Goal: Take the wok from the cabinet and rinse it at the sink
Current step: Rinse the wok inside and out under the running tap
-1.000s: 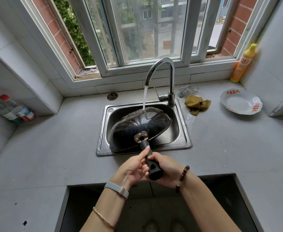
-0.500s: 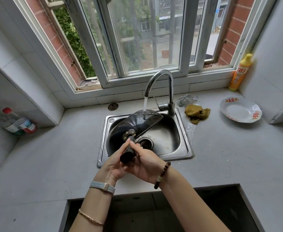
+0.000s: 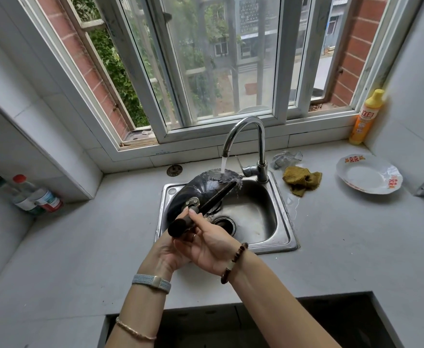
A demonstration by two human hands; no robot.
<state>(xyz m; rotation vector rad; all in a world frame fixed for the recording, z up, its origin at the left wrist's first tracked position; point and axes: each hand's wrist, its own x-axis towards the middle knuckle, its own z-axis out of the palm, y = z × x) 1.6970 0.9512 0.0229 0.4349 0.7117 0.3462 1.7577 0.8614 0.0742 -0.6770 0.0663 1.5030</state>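
Surface [image 3: 93, 234]: grey and matte, running below the window.
Window [image 3: 218, 59]: white frames, with brick, greenery and buildings outside.
Plate [image 3: 366, 175]: white with red rim patterns, on the surface at the right.
Cloth [image 3: 302, 179]: mustard-yellow, crumpled, left of the plate.
Clear wrapper [image 3: 285, 158]: crumpled, just behind the cloth.
Detergent bottle [image 3: 366, 116]: orange-yellow, upright in the far right corner.
Two bottles [image 3: 37, 197]: side by side in the left recess, one with a red cap.
Round strainer [image 3: 174, 170]: dark disc lying flat below the sill.

The wok [image 3: 196, 189] is turning up onto its edge, so the water [image 3: 224, 165] is now hitting its dark outer side. The left hand [image 3: 164, 253] and right hand [image 3: 209, 247] are swinging its handle [image 3: 180, 226] leftward.
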